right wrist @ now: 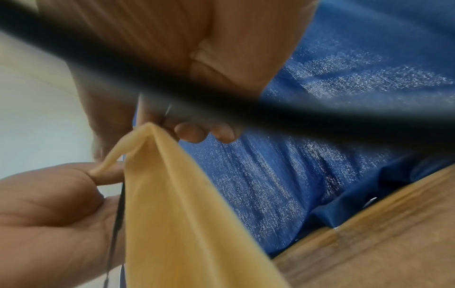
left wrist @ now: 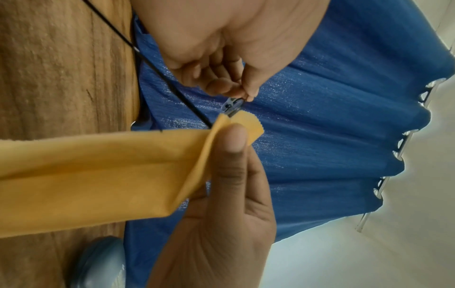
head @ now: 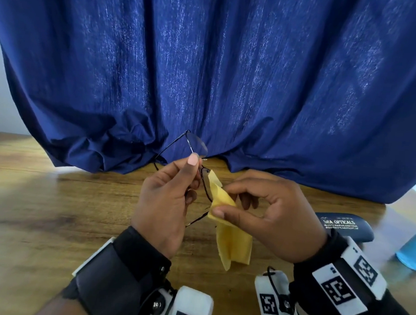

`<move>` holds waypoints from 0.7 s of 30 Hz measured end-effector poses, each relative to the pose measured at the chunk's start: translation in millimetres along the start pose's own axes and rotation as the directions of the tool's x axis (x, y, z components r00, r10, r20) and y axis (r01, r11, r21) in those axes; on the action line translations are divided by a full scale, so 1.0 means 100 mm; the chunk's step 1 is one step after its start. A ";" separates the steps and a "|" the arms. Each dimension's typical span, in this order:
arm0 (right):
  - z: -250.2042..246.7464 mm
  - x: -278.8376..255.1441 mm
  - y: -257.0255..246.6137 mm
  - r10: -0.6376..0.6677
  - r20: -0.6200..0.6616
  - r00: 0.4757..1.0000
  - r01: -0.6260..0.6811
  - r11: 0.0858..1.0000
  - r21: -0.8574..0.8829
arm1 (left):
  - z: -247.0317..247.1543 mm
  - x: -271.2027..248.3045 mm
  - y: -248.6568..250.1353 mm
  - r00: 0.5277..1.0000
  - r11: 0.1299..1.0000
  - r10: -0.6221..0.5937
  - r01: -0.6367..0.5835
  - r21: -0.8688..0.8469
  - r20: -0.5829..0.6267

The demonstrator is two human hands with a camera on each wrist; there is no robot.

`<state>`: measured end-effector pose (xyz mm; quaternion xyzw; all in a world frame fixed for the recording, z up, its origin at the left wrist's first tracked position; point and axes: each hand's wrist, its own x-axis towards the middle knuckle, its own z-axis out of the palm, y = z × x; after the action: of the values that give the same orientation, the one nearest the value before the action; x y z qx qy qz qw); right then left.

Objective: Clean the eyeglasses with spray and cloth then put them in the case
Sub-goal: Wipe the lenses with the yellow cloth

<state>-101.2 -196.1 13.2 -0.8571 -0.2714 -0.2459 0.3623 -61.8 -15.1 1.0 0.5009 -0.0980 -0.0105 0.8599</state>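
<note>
The thin black-framed eyeglasses (head: 198,146) are held up over the table, temples unfolded. My left hand (head: 194,171) pinches them at the bridge between thumb and fingers; the left wrist view shows those fingertips (left wrist: 236,91) just above a nose pad. My right hand (head: 224,201) pinches the yellow cloth (head: 231,245) around the nearer lens, thumb on one side and fingers behind. The rest of the cloth (right wrist: 184,214) hangs down loose. That lens is hidden by the cloth. The dark blue case (head: 343,227) lies shut on the table to the right, with the blue spray bottle (head: 411,252) beyond it.
A wooden table (head: 55,209) stretches under both hands. A dark blue curtain (head: 206,73) hangs behind and bunches on the table's far edge. A blurred black cord (right wrist: 221,101) crosses the right wrist view.
</note>
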 end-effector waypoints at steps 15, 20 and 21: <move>0.03 0.00 0.03 -0.140 -0.086 0.986 0.103 0.936 -0.335 | -0.02 0.03 0.03 0.993 0.991 -0.092 0.099 -0.091 0.071; 0.03 0.00 0.05 -0.091 -0.045 0.995 0.072 0.946 -0.315 | 0.00 0.03 -0.04 0.997 0.996 -0.072 0.073 -0.056 0.033; 0.01 0.00 0.05 -0.070 -0.062 0.996 0.047 0.949 -0.313 | -0.01 0.03 -0.05 0.998 0.997 -0.060 0.061 -0.048 0.025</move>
<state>-98.1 -197.8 10.0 -0.8856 -0.2412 -0.3271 0.2249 -58.2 -17.5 -3.1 0.4826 -0.0927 -0.0450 0.8698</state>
